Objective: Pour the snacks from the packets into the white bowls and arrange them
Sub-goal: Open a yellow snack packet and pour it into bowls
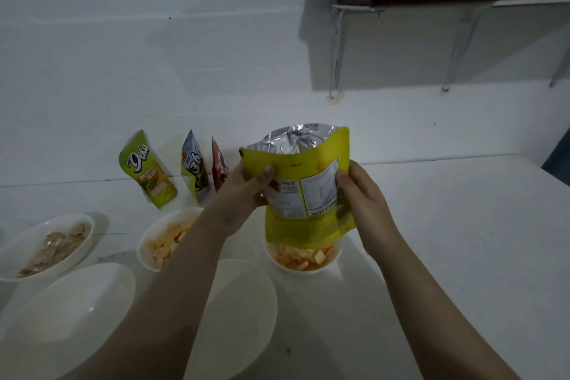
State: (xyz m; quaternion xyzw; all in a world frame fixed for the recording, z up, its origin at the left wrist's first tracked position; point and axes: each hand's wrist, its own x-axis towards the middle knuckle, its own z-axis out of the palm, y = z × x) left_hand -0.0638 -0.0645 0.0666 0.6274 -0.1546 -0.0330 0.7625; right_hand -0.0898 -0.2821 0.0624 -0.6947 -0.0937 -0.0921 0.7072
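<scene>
Gripping the yellow packet (pixel 305 194), both hands hold it over a bowl (pixel 303 259).

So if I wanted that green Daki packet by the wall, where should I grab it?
Probably pinch the green packet near its upper edge, coming from above and the front: it stands tilted against the wall, with a filled bowl just before its base.
</scene>
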